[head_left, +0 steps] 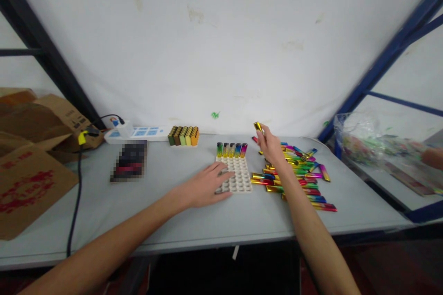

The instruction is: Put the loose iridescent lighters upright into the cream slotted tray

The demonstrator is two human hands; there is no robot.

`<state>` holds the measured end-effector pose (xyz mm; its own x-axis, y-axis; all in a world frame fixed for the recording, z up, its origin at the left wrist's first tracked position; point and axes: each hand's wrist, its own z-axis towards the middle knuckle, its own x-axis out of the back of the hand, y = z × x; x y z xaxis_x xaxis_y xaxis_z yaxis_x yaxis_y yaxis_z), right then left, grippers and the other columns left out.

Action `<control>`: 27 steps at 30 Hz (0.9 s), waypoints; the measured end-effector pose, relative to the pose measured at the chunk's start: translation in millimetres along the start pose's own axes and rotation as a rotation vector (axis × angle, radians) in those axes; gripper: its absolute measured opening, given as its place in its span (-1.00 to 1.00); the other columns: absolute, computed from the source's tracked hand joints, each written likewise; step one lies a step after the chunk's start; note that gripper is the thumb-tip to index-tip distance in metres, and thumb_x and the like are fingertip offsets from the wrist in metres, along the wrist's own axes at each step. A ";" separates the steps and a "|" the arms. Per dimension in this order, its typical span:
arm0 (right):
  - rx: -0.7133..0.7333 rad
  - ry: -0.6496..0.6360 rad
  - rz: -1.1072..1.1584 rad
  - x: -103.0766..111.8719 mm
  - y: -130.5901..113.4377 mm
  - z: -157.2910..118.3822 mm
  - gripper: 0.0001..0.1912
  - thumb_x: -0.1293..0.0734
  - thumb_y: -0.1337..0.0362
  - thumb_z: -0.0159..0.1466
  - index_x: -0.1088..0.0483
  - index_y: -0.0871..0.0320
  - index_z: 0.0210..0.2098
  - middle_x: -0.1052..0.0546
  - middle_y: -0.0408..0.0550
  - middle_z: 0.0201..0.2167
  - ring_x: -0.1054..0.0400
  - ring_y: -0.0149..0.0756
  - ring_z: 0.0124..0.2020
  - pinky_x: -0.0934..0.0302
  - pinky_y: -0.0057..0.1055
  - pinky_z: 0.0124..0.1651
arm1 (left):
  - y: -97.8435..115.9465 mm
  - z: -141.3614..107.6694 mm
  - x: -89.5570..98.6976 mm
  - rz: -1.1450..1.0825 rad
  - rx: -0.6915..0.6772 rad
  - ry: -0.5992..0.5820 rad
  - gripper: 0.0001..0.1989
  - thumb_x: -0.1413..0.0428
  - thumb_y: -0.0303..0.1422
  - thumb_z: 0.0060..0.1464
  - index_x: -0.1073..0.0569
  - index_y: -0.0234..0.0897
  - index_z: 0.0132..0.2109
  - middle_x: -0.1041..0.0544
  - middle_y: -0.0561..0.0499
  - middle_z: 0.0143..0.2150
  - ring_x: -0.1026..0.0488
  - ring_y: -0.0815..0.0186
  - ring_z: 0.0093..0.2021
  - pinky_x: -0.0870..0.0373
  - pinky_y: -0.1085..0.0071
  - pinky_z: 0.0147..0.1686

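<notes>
My left hand lies with its fingers spread over the left side of a white tray with rows of holes. Along the tray's far edge stands a row of shiny lighters in several colours, upright. My right hand pinches a gold lighter, raised over the table to the right of that row. Beneath and beside my right forearm spreads a loose pile of metallic, many-coloured lighters, lying flat in different directions.
A block of upright lighters stands near the wall, beside a white power strip. A blurred dark object lies left. Cardboard boxes and a black cable are farther left. At far right, another person's hand is near plastic bags.
</notes>
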<state>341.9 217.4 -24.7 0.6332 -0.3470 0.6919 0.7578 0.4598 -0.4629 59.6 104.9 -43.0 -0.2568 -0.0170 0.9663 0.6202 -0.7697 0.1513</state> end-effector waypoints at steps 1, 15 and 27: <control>0.016 -0.009 0.018 1.4 -3.5 -1.4 -0.49 -0.08 0.08 0.58 -0.27 0.16 0.39 -0.61 -0.02 -0.33 -0.52 -0.14 -0.33 -0.33 -0.32 -0.14 | 0.2 0.0 0.0 -0.001 0.001 -0.001 -0.48 -0.17 -0.14 0.38 -0.39 -0.26 0.37 -0.39 -0.29 0.30 -0.30 -0.07 0.37 -0.27 0.00 0.39; 0.168 -0.034 0.195 -13.7 -49.1 -13.2 -0.67 -0.31 0.01 0.46 -0.54 0.12 -0.05 -0.54 -0.12 -0.47 -0.36 -0.32 -0.50 -0.27 -0.42 -0.32 | 1.0 0.0 -0.4 0.004 0.017 0.003 -0.48 -0.17 -0.14 0.37 -0.38 -0.23 0.36 -0.39 -0.28 0.28 -0.31 -0.08 0.34 -0.29 -0.02 0.36; 0.449 -0.061 0.315 -27.8 -69.7 -21.9 -0.76 -0.37 0.10 0.47 -0.57 0.13 -0.05 -0.57 -0.04 -0.27 -0.43 -0.31 -0.35 -0.38 -0.39 -0.21 | -0.3 0.7 -3.6 0.011 0.003 0.032 -0.49 -0.18 -0.14 0.37 -0.41 -0.25 0.34 -0.40 -0.28 0.28 -0.32 -0.09 0.35 -0.26 -0.03 0.39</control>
<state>274.9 177.2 -23.8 0.7983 -0.0941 0.5948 0.3825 0.8421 -0.3802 60.9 105.7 -46.4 -0.2737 -0.0463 0.9607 0.6251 -0.7677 0.1411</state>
